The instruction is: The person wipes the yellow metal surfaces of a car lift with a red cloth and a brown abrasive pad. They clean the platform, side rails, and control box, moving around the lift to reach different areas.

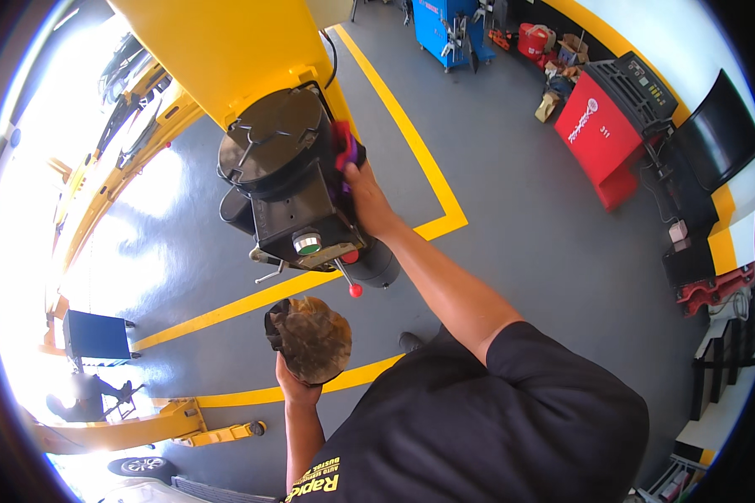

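A black power unit point(298, 210) with a round cover on top is mounted on a yellow lift column point(197, 54). A green button point(308, 244) and a red-knobbed lever point(355, 290) are on its near side. My right hand point(369, 199) reaches to the unit's right side, closed on a red and purple cloth point(344, 147) that is partly blurred. Below the unit, my left hand point(295, 384) holds up a mottled brown, rounded bundle of cloth point(315, 339), apart from the unit. The bundle hides most of those fingers.
Yellow lines point(403, 117) mark the grey floor. Yellow lift arms point(130, 168) extend on the left, near a dark blue box point(96, 335). A red machine point(604, 126) stands at the right, a blue cabinet point(445, 29) at the back. A wheel point(143, 464) shows at lower left.
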Demonstrator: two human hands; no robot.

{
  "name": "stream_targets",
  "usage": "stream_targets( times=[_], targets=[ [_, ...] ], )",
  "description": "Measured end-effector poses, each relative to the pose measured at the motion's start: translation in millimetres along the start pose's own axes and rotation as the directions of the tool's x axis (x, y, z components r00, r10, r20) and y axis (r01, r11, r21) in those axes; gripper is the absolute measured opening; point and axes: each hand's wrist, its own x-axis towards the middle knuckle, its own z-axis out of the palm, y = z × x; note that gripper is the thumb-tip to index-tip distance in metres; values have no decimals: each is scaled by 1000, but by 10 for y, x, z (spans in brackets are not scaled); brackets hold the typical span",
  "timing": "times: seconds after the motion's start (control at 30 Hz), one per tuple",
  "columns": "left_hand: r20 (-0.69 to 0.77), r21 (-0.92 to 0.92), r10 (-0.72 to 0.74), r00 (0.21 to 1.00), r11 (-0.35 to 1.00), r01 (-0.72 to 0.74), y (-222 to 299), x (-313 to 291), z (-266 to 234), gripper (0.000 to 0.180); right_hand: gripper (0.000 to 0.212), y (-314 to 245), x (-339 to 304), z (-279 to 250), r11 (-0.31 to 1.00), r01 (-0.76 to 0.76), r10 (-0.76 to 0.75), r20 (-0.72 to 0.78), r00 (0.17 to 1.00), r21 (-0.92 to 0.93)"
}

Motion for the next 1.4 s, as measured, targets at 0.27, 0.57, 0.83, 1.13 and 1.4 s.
stream_targets(
  times=[0.27,0.57,0.83,1.13,1.4],
  targets=[
    [-162,240,-175,971,948,211,-327,218,-197,53,63,-640,419,80,984,17,-6,61,998,-178],
    [-275,225,-258,926,920,322,-1012,719,719,47,39,-1243,845,-294,655,598,-411,446,795,-463],
    [-249,218,-293,923,912,348,-1815,1339,1568,40,37,-1579,1128,-1048,924,355,-149,717,681,-145],
    [-455,266,-164,875,913,310,-2049,1640,1937,41,47,-922,1896,-848,765,630,-415,645,641,-134],
    [-279,393,-134,951,888,240,-1821,2725,2427,40,53,99,1598,-1561,779,594,-46,926,375,-202]
  ],
)
